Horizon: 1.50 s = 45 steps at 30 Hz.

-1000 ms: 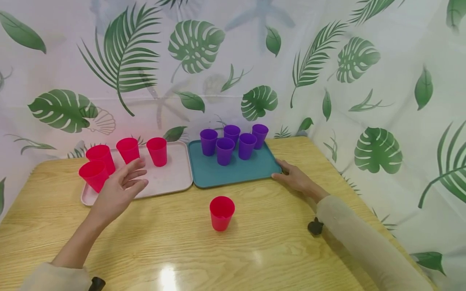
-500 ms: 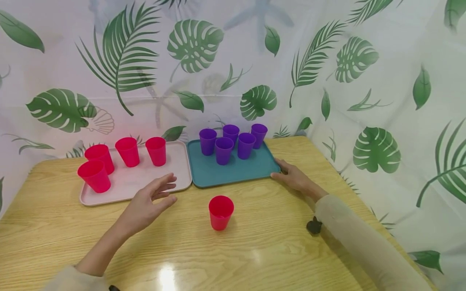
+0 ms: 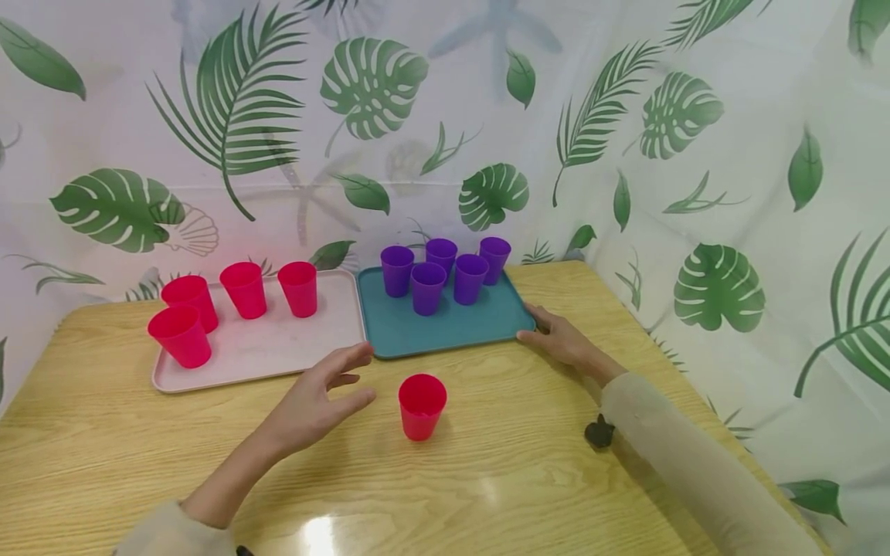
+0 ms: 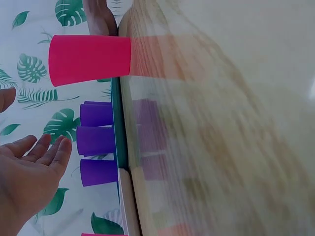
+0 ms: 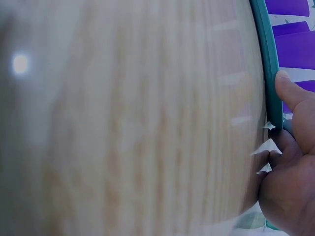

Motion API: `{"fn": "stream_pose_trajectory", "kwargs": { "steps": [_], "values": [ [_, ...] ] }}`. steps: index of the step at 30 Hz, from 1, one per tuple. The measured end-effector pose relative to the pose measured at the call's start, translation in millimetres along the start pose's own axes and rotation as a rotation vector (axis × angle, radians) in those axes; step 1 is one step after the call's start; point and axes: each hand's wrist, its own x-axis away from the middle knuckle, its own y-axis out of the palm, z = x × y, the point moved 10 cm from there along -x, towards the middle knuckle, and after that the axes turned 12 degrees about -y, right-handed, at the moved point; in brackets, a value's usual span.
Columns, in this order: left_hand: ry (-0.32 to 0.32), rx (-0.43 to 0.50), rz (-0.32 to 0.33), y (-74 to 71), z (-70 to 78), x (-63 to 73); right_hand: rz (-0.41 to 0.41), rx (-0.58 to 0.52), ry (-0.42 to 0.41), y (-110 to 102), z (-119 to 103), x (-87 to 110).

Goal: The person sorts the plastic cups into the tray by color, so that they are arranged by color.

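My left hand [image 3: 313,409] hovers above the table to the left of a single red cup [image 3: 422,409], fingers apart and nothing in them. In the left wrist view that red cup [image 4: 88,59] stands upright beyond the fingers [image 4: 59,152]. My right hand [image 3: 559,336] grips the right front corner of the teal tray [image 3: 445,338]. Its thumb [image 5: 290,91] lies on the tray rim [image 5: 269,73] in the right wrist view, the other fingers curled by the corner. Several purple cups [image 3: 428,289] stand on the teal tray.
A pale pink tray [image 3: 306,344] sits against the teal one's left side, bearing several red cups [image 3: 297,289]. Both trays lie toward the back of the wooden table [image 3: 487,479]. A leaf-patterned curtain [image 3: 417,185] hangs behind and along the right side.
My left hand has moved right and toward me, from over the pink tray to beside the single red cup. The right hand has stayed at the teal tray's corner.
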Motion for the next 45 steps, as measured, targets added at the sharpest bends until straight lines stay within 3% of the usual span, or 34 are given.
{"fn": "stream_pose_trajectory", "kwargs": {
  "steps": [7,29,33,39,45],
  "values": [
    [0.014,0.004,-0.027,11.0,0.5,-3.1,0.003,0.012,-0.002,0,-3,0.7],
    [-0.109,0.030,-0.178,64.4,-8.7,-21.0,0.007,0.027,-0.002,1,2,0.8],
    [-0.107,0.016,-0.188,71.1,-8.0,-22.2,0.010,0.025,0.000,1,1,0.4],
    [-0.089,-0.025,-0.171,75.7,-4.9,-24.0,-0.002,-0.004,0.016,0,-21,5.7],
    [-0.108,-0.035,-0.143,70.0,-3.0,-24.7,-0.014,-0.013,-0.008,-1,-43,11.7]
  ]
}}
